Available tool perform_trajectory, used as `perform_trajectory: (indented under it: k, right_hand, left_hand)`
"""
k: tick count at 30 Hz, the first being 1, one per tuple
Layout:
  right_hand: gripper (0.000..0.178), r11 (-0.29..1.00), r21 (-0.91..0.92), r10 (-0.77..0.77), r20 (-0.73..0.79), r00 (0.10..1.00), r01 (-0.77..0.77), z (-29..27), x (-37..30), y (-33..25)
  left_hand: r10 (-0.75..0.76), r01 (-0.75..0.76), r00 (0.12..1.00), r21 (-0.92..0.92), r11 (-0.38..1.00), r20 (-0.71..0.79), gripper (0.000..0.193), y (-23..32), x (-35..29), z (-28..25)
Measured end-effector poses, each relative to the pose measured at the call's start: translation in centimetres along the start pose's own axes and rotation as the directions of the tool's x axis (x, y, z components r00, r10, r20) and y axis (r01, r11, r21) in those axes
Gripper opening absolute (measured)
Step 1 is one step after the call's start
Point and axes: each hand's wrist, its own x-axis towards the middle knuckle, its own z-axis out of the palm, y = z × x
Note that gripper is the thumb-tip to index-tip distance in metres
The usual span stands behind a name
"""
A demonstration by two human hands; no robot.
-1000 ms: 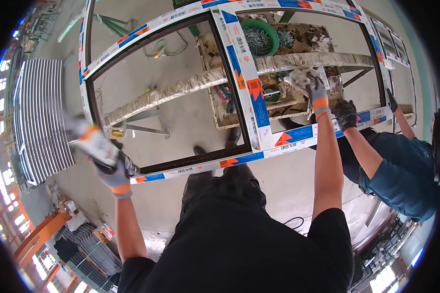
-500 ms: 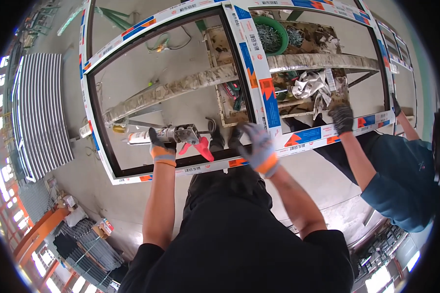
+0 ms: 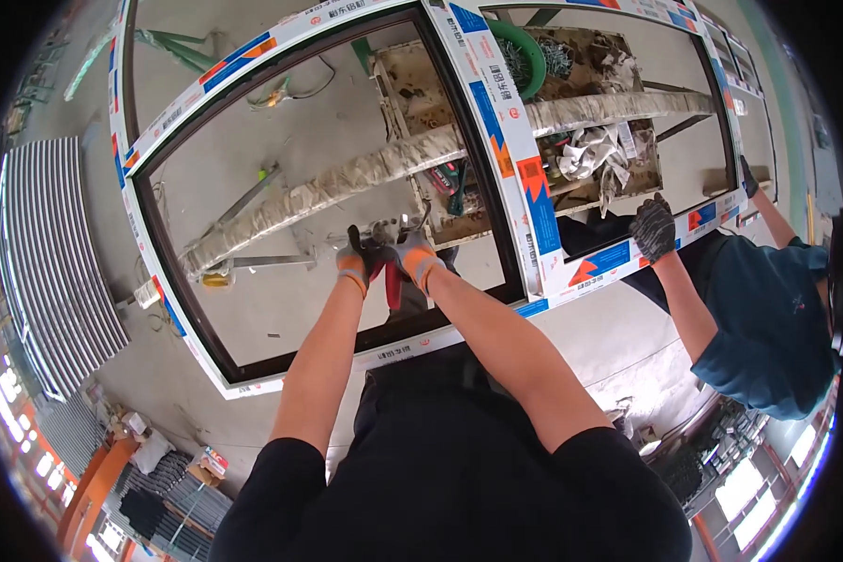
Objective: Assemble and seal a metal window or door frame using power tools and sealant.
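My left hand [image 3: 358, 259], in a grey and orange glove with dark fingers, is closed on a caulking gun. Only the gun's red handle [image 3: 393, 288] and some metal near the fingertips show clearly; its barrel is mostly hidden. Right beside it, my right hand [image 3: 418, 257], gloved alike, is also closed on the gun's rear part. Both hands are over the left opening of a large window frame [image 3: 508, 120] with dark inner edges and printed white, blue and orange protective film. The frame's near bar runs under my forearms.
A co-worker's dark-gloved hand [image 3: 654, 229] rests at the frame's near bar on the right. Beneath the frame are a wrapped support beam [image 3: 347, 178], a green basin of screws [image 3: 532, 61] and crumpled white wrapping [image 3: 590, 155]. Ribbed metal profiles [image 3: 51, 253] stand at the left.
My right hand has moved left from above the near bar to the caulking gun. The gun has shifted right with my left hand and its barrel no longer shows pointing left.
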Motion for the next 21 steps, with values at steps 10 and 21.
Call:
perform_trajectory:
  k: [10, 21]
  right_hand:
    - [0.021, 0.668, -0.741, 0.051, 0.135, 0.99, 0.067, 5.7, 14.9, 15.3]
    - [0.029, 0.851, -0.235, 0.454, -0.12, 0.883, -0.47, 4.8, 16.0, 15.0]
  left_hand:
    - [0.184, -0.204, 0.974, -0.148, 0.968, -0.134, 0.04, 8.0, -11.0, -3.0]
    - [0.158, -0.131, 0.986, -0.343, 0.93, 0.053, 0.028, 7.6, -10.8, -3.4]
